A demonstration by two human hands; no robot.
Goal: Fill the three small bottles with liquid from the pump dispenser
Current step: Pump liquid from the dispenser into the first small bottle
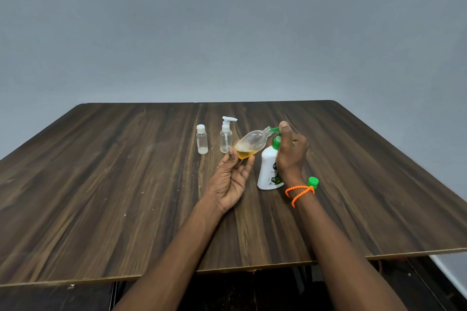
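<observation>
Left hand (232, 179) pinches the tilted oval bottle (250, 142), neck at two o'clock meeting the dispenser (269, 169) spout; right hand (290, 149) grips the pump.

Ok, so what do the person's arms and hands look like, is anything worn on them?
Both forearms are bare, with no sleeves in view and no gloves on the left hand or the right hand. The only thing worn is an orange beaded band, wrapped twice around the right wrist. No rings, watch or markings can be made out on either hand.
</observation>
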